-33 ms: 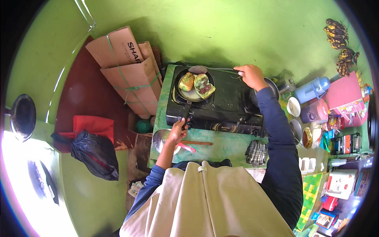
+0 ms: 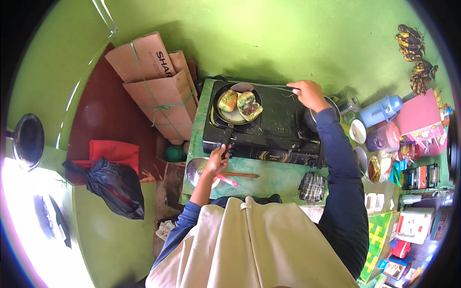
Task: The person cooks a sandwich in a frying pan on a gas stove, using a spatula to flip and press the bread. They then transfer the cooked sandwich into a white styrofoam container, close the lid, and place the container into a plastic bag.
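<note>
My left hand (image 2: 217, 162) is closed round the black handle of a small frying pan (image 2: 222, 116), which sits on the left burner of a black two-burner gas stove (image 2: 273, 125). In the pan lie two browned, green-tinged pieces of food: a rolled-looking piece (image 2: 228, 101) at left and a piece with dark filling showing (image 2: 249, 106) at right. Stretched out to the right, my right hand (image 2: 309, 95) grips the handle end of a long metal spatula (image 2: 241, 87). The spatula's blade rests at the pan's far rim, by the food.
In front of the stove are a strainer (image 2: 196, 170), a wooden stick (image 2: 240, 174) and a checked cloth (image 2: 312, 187). Another dark pan (image 2: 311, 120) occupies the right burner. Tied flattened cardboard (image 2: 156, 91) leans at left; a blue jug (image 2: 385, 108) stands right.
</note>
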A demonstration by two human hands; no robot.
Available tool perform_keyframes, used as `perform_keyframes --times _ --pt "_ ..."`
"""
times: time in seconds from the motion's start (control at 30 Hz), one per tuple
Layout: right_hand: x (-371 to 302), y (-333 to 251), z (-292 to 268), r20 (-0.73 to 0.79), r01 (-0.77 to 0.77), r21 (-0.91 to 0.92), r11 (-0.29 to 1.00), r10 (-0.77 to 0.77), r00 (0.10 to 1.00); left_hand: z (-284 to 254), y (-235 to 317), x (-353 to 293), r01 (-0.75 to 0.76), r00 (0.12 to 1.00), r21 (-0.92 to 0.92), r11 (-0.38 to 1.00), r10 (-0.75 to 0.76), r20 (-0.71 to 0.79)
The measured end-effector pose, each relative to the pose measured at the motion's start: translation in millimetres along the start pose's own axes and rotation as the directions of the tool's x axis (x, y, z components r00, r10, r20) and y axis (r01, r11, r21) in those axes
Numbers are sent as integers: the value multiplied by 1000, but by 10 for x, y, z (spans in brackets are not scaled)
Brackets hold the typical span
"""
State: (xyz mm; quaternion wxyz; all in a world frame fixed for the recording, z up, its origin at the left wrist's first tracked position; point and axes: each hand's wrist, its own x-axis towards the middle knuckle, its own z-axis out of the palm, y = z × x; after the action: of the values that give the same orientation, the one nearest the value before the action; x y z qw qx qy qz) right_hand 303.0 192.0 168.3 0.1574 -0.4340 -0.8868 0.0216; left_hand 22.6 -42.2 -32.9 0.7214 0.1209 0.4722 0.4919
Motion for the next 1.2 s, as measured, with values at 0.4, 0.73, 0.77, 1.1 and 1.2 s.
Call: perform_keyframes --times 0.4,0.73,0.77,1.1,1.2 --pt "-445 -168 -637 5 119 -58 991 -119 993 83 -73 -2 -92 993 14 996 93 -79" --pt "-383 -569 -1011 150 -207 -325 923 266 952 185 -251 61 -167 979 23 986 168 -111" --pt "-397 -556 -946 148 -203 -322 925 261 954 210 -264 56 -167 978 24 986 169 -120" --pt "-502 -525 -527 102 -197 -237 951 226 969 237 -280 55 -175 981 28 984 177 -84" --pt "-493 -581 -569 108 -205 -236 950 236 966 225 -263 32 -153 984 18 988 154 -85"
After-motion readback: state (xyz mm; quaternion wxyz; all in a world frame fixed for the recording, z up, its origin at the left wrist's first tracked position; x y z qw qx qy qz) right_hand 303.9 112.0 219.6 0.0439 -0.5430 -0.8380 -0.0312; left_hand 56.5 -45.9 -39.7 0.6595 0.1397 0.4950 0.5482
